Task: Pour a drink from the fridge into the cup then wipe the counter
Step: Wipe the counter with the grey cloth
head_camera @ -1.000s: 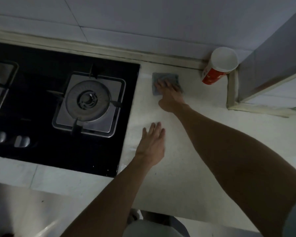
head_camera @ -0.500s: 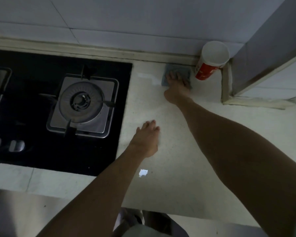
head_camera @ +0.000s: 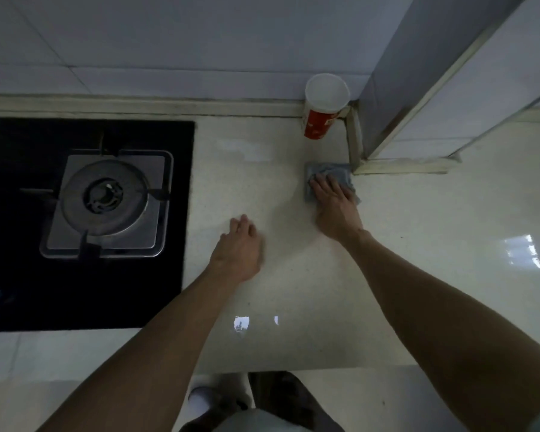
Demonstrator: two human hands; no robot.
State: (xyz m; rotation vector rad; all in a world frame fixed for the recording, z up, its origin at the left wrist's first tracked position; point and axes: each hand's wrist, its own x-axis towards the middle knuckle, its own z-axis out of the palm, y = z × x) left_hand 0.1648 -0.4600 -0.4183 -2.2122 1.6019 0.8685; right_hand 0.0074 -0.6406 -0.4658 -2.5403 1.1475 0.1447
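Left grip [head_camera: 237, 244]: I read it relaxed, empty, over the worktop [head_camera: 293, 291].
Right grip [head_camera: 334, 207]: fingers flat, pressing on the cloth [head_camera: 340, 171].
Cloth: flat on the worktop, under that grip.
Cup [head_camera: 321, 113]: upright by the back wall, apart from the cloth.

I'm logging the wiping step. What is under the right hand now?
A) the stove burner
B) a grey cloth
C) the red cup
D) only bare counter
B: the right hand presses flat on the grey cloth, which lies on the counter, nearer the person than the red cup.
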